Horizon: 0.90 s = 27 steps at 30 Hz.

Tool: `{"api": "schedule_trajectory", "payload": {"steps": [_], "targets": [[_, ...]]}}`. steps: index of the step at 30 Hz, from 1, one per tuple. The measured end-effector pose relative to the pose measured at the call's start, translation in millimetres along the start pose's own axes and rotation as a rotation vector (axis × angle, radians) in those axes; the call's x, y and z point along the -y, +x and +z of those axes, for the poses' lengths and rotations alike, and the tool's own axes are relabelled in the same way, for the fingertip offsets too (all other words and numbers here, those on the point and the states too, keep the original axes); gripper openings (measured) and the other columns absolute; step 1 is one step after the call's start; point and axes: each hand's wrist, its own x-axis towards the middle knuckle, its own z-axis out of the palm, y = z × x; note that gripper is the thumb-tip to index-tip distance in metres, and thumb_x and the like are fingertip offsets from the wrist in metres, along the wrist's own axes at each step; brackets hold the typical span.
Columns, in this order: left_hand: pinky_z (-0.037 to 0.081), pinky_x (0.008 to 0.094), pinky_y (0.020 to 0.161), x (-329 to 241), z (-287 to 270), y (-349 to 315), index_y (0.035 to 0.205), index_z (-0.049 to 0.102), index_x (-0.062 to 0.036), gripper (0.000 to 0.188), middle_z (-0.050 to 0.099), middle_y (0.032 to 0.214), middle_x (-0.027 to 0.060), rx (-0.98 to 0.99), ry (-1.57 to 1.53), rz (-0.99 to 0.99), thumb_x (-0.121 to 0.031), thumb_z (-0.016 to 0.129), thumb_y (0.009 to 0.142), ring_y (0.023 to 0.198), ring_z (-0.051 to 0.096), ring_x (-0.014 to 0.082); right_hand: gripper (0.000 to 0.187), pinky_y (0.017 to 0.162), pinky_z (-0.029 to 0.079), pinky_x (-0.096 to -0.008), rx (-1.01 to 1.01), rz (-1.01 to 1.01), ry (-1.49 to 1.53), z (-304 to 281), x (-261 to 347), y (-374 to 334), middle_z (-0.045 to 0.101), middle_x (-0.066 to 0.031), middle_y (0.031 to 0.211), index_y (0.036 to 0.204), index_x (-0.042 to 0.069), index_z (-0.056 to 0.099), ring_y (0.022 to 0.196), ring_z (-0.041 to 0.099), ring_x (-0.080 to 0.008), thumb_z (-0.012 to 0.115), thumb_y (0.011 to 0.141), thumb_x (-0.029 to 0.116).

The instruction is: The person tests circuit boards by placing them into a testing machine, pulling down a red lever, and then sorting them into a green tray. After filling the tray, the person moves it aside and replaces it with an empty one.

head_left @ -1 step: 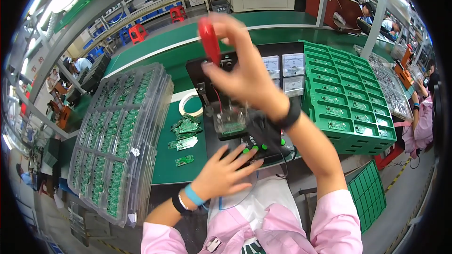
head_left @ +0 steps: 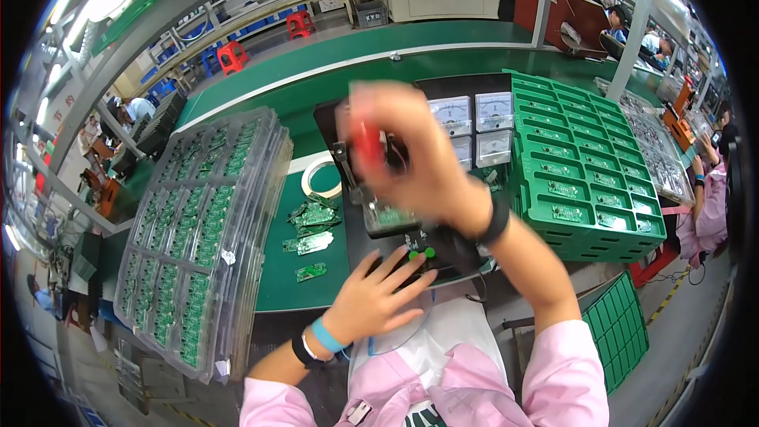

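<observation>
My right hand [head_left: 431, 162], blurred by motion, is closed round a red lever handle [head_left: 366, 146] above a black test fixture [head_left: 360, 249]. Beneath that hand, a green circuit board [head_left: 391, 215] lies in the fixture's holder, partly hidden. My left hand [head_left: 375, 300] rests flat with fingers spread at the fixture's front edge. Its fingertips are beside green buttons [head_left: 423, 255]; whether they press them I cannot tell. Left of the fixture, several loose circuit boards [head_left: 312, 217] are heaped on the green table.
Stacked clear trays [head_left: 202, 229] of boards stand at left. A roll of tape [head_left: 307, 178] lies behind the loose boards. Panel meters [head_left: 494, 111] stand behind the fixture, and stacked green trays [head_left: 553, 229] at right. Another person [head_left: 704, 213] sits at far right.
My right hand has brought the red lever handle down and slightly right, toward the fixture. My left hand stays almost where it was, at the buttons.
</observation>
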Motion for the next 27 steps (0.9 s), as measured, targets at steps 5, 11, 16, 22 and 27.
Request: {"api": "schedule_trajectory", "payload": {"steps": [5,11,16,22,27], "targets": [[0.035,0.0434,0.106,-2,27,-31,0.138,0.045,-0.0067,0.058,0.041,0.145,0.0183,-0.530,-0.245,-0.547,-0.028,0.064,0.087,0.131,0.043,0.0341,0.054,0.105,0.037,-0.0496,0.214,0.265,-0.212,-44,68,-106,0.056,-0.0158,0.131,0.122,0.007,0.055,0.124,0.053,-0.0352,0.076,0.072,0.006],[0.037,0.0369,0.103,0,55,0,0.139,0.038,-0.0016,0.052,0.043,0.140,0.0165,-0.976,-1.109,-0.846,-0.016,0.055,0.092,0.125,0.048,0.0239,0.057,0.099,0.041,-0.0487,0.271,0.437,-0.411,-40,97,-162,0.059,-0.0142,0.127,0.122,0.007,0.054,0.118,0.055,-0.0332,0.079,0.070,0.011],[0.040,0.0312,0.097,-2,52,0,0.139,0.035,-0.0004,0.052,0.040,0.142,0.0149,-0.972,-1.181,-0.894,-0.010,0.053,0.092,0.122,0.048,0.0211,0.050,0.095,0.043,-0.0449,0.211,0.263,-0.535,-40,96,-174,0.063,-0.0094,0.122,0.114,0.008,0.060,0.113,0.056,-0.0290,0.079,0.069,0.017],[0.039,0.0316,0.099,-5,49,2,0.141,0.032,-0.0016,0.059,0.039,0.142,0.0153,-1.029,-1.258,-0.772,-0.002,0.050,0.085,0.119,0.049,0.0218,0.040,0.091,0.045,-0.0427,0.504,0.301,-0.633,-38,92,-178,0.063,-0.0095,0.119,0.104,0.008,0.064,0.109,0.057,-0.0271,0.078,0.071,0.024],[0.030,0.0348,0.108,-2,52,0,0.134,0.035,-0.0033,0.062,0.038,0.141,0.0167,-1.031,-1.168,-0.757,0.004,0.049,0.074,0.125,0.043,0.0239,0.042,0.091,0.044,-0.0410,0.573,0.372,-0.559,-39,91,-167,0.063,-0.0089,0.119,0.108,0.007,0.064,0.106,0.058,-0.0259,0.076,0.073,0.026]]}}
